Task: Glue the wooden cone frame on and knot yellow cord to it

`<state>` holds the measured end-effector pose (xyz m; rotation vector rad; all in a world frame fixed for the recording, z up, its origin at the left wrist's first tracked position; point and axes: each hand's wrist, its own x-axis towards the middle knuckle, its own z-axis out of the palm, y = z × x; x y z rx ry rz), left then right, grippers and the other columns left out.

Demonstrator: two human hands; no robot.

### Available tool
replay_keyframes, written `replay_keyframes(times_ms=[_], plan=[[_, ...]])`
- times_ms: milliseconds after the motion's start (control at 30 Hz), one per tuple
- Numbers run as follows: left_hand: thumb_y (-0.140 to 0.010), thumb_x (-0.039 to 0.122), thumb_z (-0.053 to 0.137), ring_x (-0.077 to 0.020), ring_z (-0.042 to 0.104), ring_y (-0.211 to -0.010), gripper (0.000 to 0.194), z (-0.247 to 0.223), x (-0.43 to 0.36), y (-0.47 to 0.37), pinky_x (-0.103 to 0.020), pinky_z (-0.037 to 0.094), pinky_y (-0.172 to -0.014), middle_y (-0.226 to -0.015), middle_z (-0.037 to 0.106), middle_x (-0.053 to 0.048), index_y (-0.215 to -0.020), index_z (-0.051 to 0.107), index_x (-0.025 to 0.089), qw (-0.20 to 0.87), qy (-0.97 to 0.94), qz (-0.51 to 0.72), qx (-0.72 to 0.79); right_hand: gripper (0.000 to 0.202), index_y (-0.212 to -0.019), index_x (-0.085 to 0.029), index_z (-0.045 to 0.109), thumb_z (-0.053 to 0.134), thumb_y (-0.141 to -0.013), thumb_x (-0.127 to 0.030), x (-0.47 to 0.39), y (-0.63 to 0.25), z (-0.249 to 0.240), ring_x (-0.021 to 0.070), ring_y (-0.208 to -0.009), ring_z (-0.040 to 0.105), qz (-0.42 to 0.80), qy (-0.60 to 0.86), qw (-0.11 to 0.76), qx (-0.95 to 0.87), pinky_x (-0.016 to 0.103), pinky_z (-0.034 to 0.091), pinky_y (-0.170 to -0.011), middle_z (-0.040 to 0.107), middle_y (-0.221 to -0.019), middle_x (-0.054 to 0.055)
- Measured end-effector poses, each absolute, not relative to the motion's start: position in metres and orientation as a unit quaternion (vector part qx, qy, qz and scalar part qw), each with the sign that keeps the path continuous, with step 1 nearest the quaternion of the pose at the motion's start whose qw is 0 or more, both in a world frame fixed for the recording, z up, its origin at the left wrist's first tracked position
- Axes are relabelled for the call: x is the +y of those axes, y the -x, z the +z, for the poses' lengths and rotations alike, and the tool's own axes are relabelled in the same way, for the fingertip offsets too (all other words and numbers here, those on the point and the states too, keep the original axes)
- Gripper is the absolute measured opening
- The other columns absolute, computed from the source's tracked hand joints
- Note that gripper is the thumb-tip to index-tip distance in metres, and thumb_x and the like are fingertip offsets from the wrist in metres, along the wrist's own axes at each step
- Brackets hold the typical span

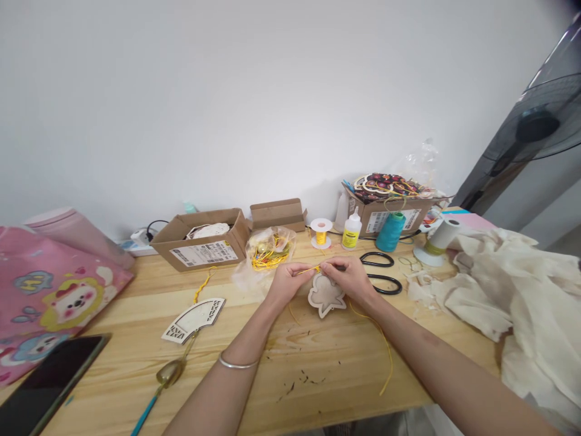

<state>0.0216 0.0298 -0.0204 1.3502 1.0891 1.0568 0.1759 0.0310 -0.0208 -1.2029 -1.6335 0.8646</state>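
Note:
Between thumb and fingers, my left hand [290,281] pinches a yellow cord [316,267]. My right hand [347,275] grips the same cord from the other side, its thumb and fingertips close to the left ones. Below the fingertips hangs a pale wooden cutout [325,295] with a scalloped, leaf-like outline, its top partly hidden by my right hand. A loose tail of the cord [385,351] runs from under my right hand down onto the table. Black-handled scissors [385,284] lie just right of my right hand, their blades hidden.
Behind stand a yellow thread spool [321,235], a glue bottle [351,230], a teal thread cone [391,233] and cardboard boxes [204,242]. A fan-shaped wooden piece [195,318], a spoon [170,372] and a phone [49,387] lie left. Cream cloth [521,284] covers the right side.

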Motion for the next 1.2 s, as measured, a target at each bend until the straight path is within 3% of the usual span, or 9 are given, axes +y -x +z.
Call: replay_keyframes(times_ms=[167,400,700,1033,1200], plan=[[-0.055,0.029,0.067,-0.0113,0.055,-0.059,0.023,-0.020,0.029,-0.023,-0.021,0.041,-0.057,-0.069,0.066,-0.003,-0.072,0.065,0.013,0.533,-0.555,0.435,0.467,0.025,-0.058,-0.012,0.062,0.051,-0.067,-0.033,0.029,-0.174,-0.020,0.0050,-0.039,0.036,0.432,0.486,0.431,-0.626,0.017,0.027,-0.037,0.057,-0.050,0.001],[-0.054,0.030,0.067,-0.0044,0.040,-0.037,0.023,-0.014,0.024,-0.026,-0.016,0.029,-0.038,-0.042,0.052,0.006,-0.069,0.061,0.014,0.534,-0.546,0.421,0.490,0.023,-0.056,-0.012,0.060,0.053,-0.064,-0.032,0.029,-0.173,-0.020,0.0049,-0.038,0.034,0.433,0.492,0.435,-0.617,0.017,0.025,-0.037,0.052,-0.045,-0.001],[-0.052,0.030,0.068,-0.0058,0.045,-0.043,0.024,-0.014,0.026,-0.027,-0.017,0.031,-0.040,-0.054,0.059,0.002,-0.067,0.060,0.013,0.526,-0.554,0.421,0.488,0.019,-0.048,-0.013,0.056,0.053,-0.062,-0.026,0.025,-0.172,-0.011,0.0045,-0.037,0.032,0.422,0.516,0.452,-0.593,0.018,0.024,-0.036,0.047,-0.041,-0.003],[-0.051,0.034,0.069,-0.0046,0.039,-0.037,0.029,-0.014,0.025,-0.026,-0.017,0.028,-0.038,-0.042,0.050,0.005,-0.069,0.060,0.013,0.537,-0.555,0.423,0.473,0.020,-0.049,-0.013,0.055,0.054,-0.061,-0.029,0.030,-0.175,-0.015,0.0045,-0.038,0.033,0.464,0.491,0.431,-0.598,0.018,0.024,-0.038,0.047,-0.041,-0.003],[-0.051,0.033,0.068,-0.0044,0.041,-0.038,0.030,-0.017,0.026,-0.025,-0.017,0.028,-0.039,-0.046,0.054,0.004,-0.071,0.060,0.012,0.540,-0.563,0.413,0.470,0.020,-0.047,-0.013,0.054,0.054,-0.061,-0.027,0.031,-0.176,-0.016,0.0045,-0.037,0.033,0.466,0.500,0.428,-0.591,0.018,0.024,-0.038,0.046,-0.041,-0.003]])
